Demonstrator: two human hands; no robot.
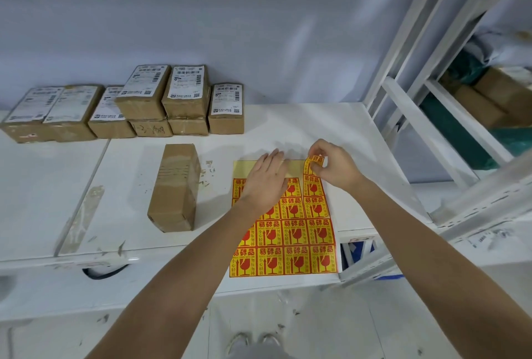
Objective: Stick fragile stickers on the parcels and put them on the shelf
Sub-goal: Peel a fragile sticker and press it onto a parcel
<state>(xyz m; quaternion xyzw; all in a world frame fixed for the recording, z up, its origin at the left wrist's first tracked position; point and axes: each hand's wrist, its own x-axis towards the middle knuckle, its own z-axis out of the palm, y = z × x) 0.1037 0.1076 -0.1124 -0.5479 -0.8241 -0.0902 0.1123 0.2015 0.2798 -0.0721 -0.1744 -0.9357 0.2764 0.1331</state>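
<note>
Pinching a sticker [314,163] off the sheet [296,240] edge, right hand [335,168]; left hand [266,183] flat on it.

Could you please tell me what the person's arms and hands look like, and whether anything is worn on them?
Both arms are bare from wrist to frame edge: no sleeves show. The left hand and right hand wear no gloves, rings, watch or bands.

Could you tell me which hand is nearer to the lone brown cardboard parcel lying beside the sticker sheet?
Left. The left hand presses flat on the yellow sticker sheet, just right of the lone brown cardboard parcel. The right hand is farther right, pinching a peeling sticker.
</note>
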